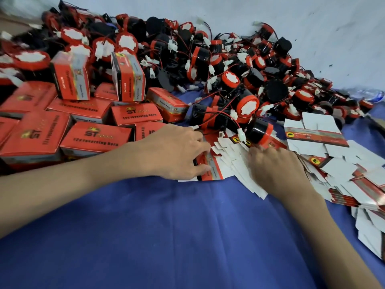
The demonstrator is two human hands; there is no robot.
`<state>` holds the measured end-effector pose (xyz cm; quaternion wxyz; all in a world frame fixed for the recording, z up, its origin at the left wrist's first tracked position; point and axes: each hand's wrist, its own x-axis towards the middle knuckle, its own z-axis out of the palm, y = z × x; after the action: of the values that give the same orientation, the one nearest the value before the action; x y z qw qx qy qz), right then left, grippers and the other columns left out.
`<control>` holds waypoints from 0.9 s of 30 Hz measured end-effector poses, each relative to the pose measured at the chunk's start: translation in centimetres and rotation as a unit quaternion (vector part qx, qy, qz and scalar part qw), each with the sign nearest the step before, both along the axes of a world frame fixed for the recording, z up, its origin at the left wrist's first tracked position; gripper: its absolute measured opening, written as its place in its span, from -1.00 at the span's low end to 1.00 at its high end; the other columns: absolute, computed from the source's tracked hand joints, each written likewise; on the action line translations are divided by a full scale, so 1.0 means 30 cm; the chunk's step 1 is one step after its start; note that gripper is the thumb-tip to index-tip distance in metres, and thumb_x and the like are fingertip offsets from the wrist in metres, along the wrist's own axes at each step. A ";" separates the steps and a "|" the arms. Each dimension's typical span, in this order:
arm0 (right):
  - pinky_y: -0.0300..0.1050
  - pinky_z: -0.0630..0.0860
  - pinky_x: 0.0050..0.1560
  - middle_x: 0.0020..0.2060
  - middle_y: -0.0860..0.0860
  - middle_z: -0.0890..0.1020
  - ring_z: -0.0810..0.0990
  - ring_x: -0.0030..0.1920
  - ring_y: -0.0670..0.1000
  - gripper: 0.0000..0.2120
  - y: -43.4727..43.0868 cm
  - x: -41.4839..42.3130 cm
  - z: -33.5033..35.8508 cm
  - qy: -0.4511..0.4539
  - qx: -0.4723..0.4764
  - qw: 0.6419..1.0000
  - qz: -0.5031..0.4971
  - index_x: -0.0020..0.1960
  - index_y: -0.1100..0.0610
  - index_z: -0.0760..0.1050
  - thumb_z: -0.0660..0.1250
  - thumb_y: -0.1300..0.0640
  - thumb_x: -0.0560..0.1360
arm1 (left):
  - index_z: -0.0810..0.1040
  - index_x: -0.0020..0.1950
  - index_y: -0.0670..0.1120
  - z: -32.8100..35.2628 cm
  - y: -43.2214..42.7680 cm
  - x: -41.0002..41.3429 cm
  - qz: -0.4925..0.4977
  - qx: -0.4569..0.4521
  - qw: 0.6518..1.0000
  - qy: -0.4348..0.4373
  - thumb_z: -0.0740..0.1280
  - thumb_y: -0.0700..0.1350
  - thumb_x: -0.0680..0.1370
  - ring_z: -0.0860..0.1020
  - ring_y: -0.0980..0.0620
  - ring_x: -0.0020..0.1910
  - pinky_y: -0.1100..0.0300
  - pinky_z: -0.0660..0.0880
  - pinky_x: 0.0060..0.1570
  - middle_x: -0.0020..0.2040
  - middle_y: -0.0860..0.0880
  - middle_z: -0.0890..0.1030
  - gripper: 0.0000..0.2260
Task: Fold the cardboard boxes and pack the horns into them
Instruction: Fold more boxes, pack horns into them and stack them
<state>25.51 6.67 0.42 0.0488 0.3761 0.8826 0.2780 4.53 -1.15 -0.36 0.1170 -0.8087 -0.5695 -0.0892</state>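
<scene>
My left hand (177, 151) pinches one flat box blank (208, 167) off the fanned stack (235, 163) on the blue cloth (166, 226); right hand (273, 165), blurred, presses the stack. Thin card: light, slick, creasable; I grip edges.

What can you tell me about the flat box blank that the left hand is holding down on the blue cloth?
The flat box blank is unfolded printed card: red with a grey band, a black edge strip and white flaps. It lies flat on the blue cloth, at the near left end of a fanned spread of similar blanks. The left hand pinches it, thumb at its near edge, fingers on top. The right hand rests on neighbouring blanks, blurred.
</scene>
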 end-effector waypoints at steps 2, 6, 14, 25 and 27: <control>-0.11 0.16 -0.39 -0.09 0.05 0.63 0.63 -0.11 0.14 -0.81 -0.022 -0.015 -0.004 0.007 0.014 1.000 -0.011 0.08 0.14 0.41 0.06 0.22 0.56 | 0.41 0.36 0.08 0.000 0.001 0.001 -0.004 0.003 1.000 -0.001 0.00 0.30 0.55 0.47 0.04 0.23 0.08 0.51 0.04 0.26 0.06 0.50 -0.49; -0.15 0.04 -0.45 -0.34 0.12 0.59 0.52 -0.37 0.20 -0.85 -0.052 -0.039 -0.012 0.092 0.040 0.995 -0.028 -0.06 0.22 0.49 0.27 0.37 0.40 | 0.41 0.36 0.08 0.002 0.001 -0.003 0.002 0.004 1.000 0.006 -0.01 0.30 0.54 0.47 0.04 0.22 0.10 0.51 0.02 0.23 0.06 0.50 -0.48; -0.17 0.23 -0.54 -0.59 0.15 0.47 0.38 -0.61 0.21 -0.76 -0.077 -0.015 0.014 0.297 0.042 0.952 0.063 -0.25 0.32 0.56 0.42 0.52 0.13 | 0.45 0.32 0.07 -0.004 0.004 -0.005 0.009 0.015 1.000 0.007 0.01 0.29 0.53 0.50 0.03 0.16 0.17 0.41 -0.15 0.19 0.06 0.52 -0.50; -0.13 0.37 -0.32 -0.28 0.18 0.57 0.48 -0.31 0.02 -0.96 -0.107 -0.004 0.055 0.589 0.166 0.759 0.220 0.00 0.26 0.43 0.25 0.28 0.57 | 0.33 0.37 0.11 0.050 0.020 -0.017 0.065 -0.075 0.962 -0.256 0.22 0.26 0.52 0.52 0.10 0.16 0.17 0.46 0.06 0.27 0.10 0.49 -0.53; -0.21 0.37 -0.27 -0.23 0.06 0.53 0.47 -0.29 -0.06 -0.88 -0.101 -0.001 0.064 0.676 0.143 0.700 0.178 0.03 0.27 0.42 0.20 0.20 0.60 | 0.29 0.35 0.12 0.068 0.020 -0.021 0.060 -0.110 0.918 -0.377 0.27 0.29 0.47 0.54 0.17 0.11 0.30 0.47 -0.02 0.26 0.13 0.48 -0.49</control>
<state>25.49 3.64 2.33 -0.6660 0.3016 0.6781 0.0750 3.89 -0.54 1.67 -0.1908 -0.6876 -0.6248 -0.3169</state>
